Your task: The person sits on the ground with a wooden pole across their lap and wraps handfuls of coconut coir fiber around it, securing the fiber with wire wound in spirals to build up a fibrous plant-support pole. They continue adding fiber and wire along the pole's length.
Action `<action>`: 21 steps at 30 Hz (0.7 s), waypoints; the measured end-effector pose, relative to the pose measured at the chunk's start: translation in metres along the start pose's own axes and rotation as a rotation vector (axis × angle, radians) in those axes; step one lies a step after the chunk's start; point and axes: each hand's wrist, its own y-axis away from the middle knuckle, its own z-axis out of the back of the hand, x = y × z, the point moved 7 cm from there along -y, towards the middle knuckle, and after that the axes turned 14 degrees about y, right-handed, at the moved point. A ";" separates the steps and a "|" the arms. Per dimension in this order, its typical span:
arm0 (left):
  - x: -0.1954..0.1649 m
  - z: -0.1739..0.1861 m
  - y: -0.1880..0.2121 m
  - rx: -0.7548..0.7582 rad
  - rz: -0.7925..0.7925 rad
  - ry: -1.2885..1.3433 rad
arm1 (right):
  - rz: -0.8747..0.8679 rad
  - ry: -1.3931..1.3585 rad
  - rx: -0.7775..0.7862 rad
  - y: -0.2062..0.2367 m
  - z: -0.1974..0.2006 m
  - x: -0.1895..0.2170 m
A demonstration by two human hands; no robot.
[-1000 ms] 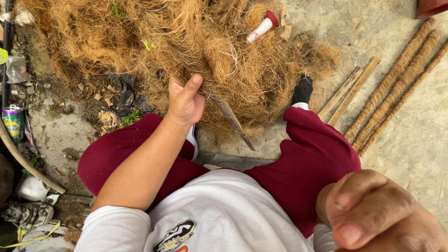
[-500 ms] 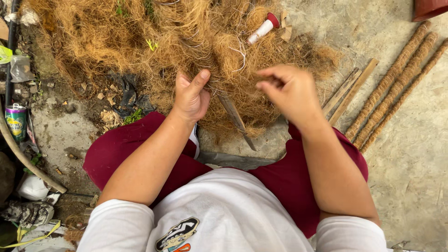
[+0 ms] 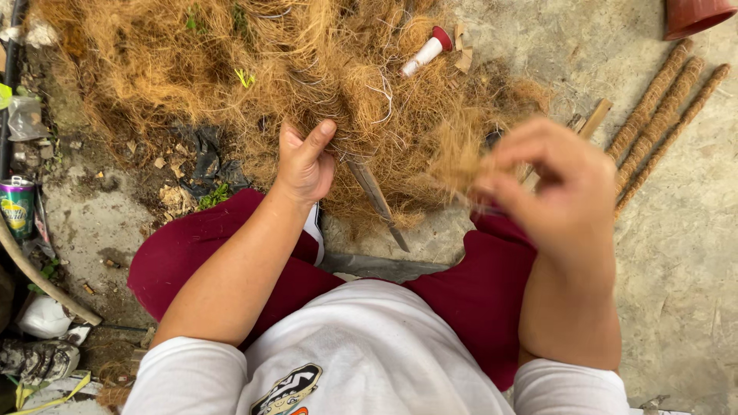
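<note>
The left hand (image 3: 306, 163) is clamped round a stick (image 3: 377, 201) at centre frame, thumb up; its long axis slants down toward lower right, its upper end buried in the coir pile (image 3: 254, 84). The right hand (image 3: 550, 188), right of centre and blurred, pinches a fibre tuft (image 3: 457, 157); the tuft sits just right of the stick, level with the left-hand grip.

views: 1 | head-worn, faces straight down | close over lap and ground (image 3: 692, 253)
</note>
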 end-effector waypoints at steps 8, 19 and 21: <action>-0.006 -0.009 0.008 0.105 0.030 0.013 | 0.228 0.254 -0.078 0.015 0.039 0.127; 0.006 -0.027 0.011 0.161 0.132 -0.059 | 0.141 0.194 0.005 -0.028 -0.076 0.005; 0.008 -0.027 0.012 0.140 0.139 -0.081 | -0.057 -0.025 0.104 -0.035 -0.081 -0.021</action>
